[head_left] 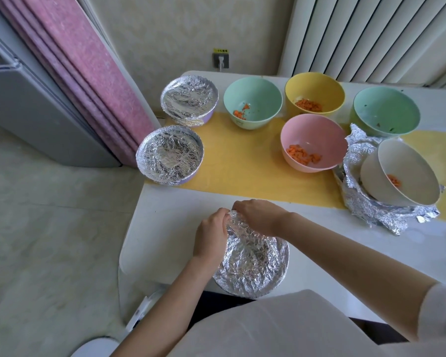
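White table (pixel 165 235) carries the work at its near edge: a foil-covered bowl (pixel 252 269) stands upright, mouth up, round and so without a long axis. The left hand (pixel 210 235) and the right hand (pixel 262 215) both pinch the foil (pixel 238 226) at the far rim, likely to crimp it tight. Farther off on the yellow runner (pixel 242 161), a wrapped bowl (pixel 169 154) sits apart, probably finished; a pink bowl (pixel 304 130) holds carrot pieces (pixel 303 154).

pink bowl (pixel 313 143), yellow bowl (pixel 314 95), pink curtain (pixel 83 73)
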Tool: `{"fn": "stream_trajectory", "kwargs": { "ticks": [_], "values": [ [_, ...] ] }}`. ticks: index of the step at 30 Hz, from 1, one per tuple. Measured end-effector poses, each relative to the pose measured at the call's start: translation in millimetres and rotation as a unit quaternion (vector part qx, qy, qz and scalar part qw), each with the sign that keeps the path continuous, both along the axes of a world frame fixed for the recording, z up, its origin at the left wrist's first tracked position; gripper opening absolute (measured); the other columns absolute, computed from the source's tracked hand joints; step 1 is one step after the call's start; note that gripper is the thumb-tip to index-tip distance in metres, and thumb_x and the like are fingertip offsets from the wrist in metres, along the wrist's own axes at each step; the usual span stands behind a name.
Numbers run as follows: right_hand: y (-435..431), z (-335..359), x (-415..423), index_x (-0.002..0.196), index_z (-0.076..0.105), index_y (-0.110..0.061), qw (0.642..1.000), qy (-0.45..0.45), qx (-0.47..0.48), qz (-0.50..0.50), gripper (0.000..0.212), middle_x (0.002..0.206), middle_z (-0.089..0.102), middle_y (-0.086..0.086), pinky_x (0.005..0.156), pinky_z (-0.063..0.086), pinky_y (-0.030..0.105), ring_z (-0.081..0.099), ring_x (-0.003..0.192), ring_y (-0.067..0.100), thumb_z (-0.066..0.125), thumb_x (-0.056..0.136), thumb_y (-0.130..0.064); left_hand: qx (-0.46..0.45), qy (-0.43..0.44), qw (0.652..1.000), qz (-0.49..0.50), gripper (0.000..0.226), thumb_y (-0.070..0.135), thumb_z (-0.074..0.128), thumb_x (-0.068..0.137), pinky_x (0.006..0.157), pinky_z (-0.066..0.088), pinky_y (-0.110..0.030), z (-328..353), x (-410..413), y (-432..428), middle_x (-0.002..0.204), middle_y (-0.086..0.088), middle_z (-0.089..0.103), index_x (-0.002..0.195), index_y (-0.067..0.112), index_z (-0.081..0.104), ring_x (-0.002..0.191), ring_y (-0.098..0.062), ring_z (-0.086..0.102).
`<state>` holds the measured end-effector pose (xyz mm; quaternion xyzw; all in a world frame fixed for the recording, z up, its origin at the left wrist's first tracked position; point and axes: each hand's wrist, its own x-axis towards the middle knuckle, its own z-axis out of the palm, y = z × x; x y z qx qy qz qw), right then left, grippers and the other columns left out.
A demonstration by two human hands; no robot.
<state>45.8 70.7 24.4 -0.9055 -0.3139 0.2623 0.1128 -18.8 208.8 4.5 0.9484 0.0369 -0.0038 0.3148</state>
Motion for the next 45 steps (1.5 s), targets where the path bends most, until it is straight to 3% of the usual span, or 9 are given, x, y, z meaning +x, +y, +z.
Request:
{"fn": "stream_trajectory", "kwargs": {
  "ticks": [7,13,18,21,24,32,36,40,45],
  "values": [
    [1,-2,-7,0.117,0.051,-0.006,1.000,-0.025,-0.002,0.002,0.031,0.105,0.064,0.013,0.072,0.045,0.037,0.060,0.091,0.030,0.037,0.091,0.002,0.023,-0.009,0.999,-0.020,0.016,0.011,0.044,0.097,0.059,0.038,-0.034,-4,-8,1,0.086,-0.016,0.068,0.101,0.003,0.058,0.074,-0.035,0.062],
    [-21,-5,-12,0.131,0.049,-0.014,0.992,0.034,0.089,-0.083,0.033,0.118,0.063,0.007,0.085,0.044,0.032,0.060,0.103,0.024,0.035,0.101,-0.013,0.006,-0.010,1.000,-0.003,0.026,0.010,0.042,0.098,0.061,0.036,-0.030,-6,-15,-1,0.096,-0.013,0.068,0.122,0.009,0.051,0.083,-0.031,0.063],
    [-29,-11,-13,0.114,0.059,-0.017,0.989,0.026,0.094,-0.113,0.040,0.098,0.069,0.007,0.077,0.049,0.037,0.062,0.087,0.025,0.040,0.087,0.005,-0.038,0.004,0.999,-0.015,0.026,0.015,0.038,0.099,0.071,0.041,-0.030,-6,-13,-5,0.105,-0.006,0.065,0.120,0.011,0.054,0.091,-0.024,0.059],
    [-25,-14,-16,0.111,0.059,-0.018,0.990,0.014,0.089,-0.111,0.042,0.095,0.069,0.007,0.073,0.049,0.036,0.062,0.085,0.026,0.040,0.082,0.006,-0.041,0.015,0.999,-0.010,0.019,0.013,0.042,0.098,0.059,0.033,-0.030,-4,-10,-5,0.079,-0.007,0.062,0.102,0.007,0.059,0.067,-0.023,0.052],
    [-24,-12,-16,0.112,0.058,-0.016,0.992,0.008,0.072,-0.102,0.036,0.096,0.068,0.009,0.072,0.049,0.037,0.061,0.084,0.027,0.040,0.087,0.002,-0.054,0.018,0.998,0.000,0.016,0.010,0.044,0.097,0.055,0.031,-0.031,-4,-10,-6,0.067,-0.003,0.054,0.092,0.004,0.058,0.059,-0.022,0.046],
    [-23,-4,-16,0.083,0.050,-0.013,0.994,0.011,0.073,-0.086,0.018,0.068,0.050,0.003,0.060,0.030,0.030,0.045,0.065,0.025,0.039,0.095,-0.007,-0.034,0.013,0.999,-0.012,0.015,0.007,0.045,0.096,0.058,0.036,-0.036,-3,-12,-13,0.078,-0.012,0.064,0.096,0.004,0.059,0.068,-0.028,0.056],
    [-20,4,-16,0.084,0.049,-0.012,0.996,0.016,0.050,-0.071,0.017,0.075,0.053,0.006,0.061,0.033,0.030,0.048,0.070,0.026,0.037,0.094,-0.006,-0.034,-0.003,0.999,-0.012,0.016,0.008,0.046,0.096,0.058,0.033,-0.030,-1,-14,-12,0.083,-0.014,0.067,0.098,0.004,0.061,0.073,-0.031,0.060],
    [-20,2,-15,0.108,0.057,-0.011,0.996,0.002,0.050,-0.067,0.024,0.093,0.066,0.010,0.068,0.044,0.035,0.058,0.080,0.027,0.037,0.096,-0.006,-0.032,-0.006,0.999,-0.028,0.018,0.008,0.044,0.096,0.063,0.045,-0.038,3,-13,-14,0.091,-0.015,0.068,0.103,0.004,0.060,0.080,-0.034,0.062],
    [-22,-3,-16,0.104,0.057,-0.010,0.997,-0.028,0.047,-0.062,0.020,0.093,0.066,0.013,0.064,0.037,0.033,0.058,0.082,0.031,0.042,0.093,-0.005,-0.029,0.002,0.999,-0.026,0.018,0.003,0.044,0.094,0.065,0.048,-0.042,3,-11,-15,0.092,-0.016,0.069,0.102,0.003,0.060,0.083,-0.034,0.063]
  ]
}}
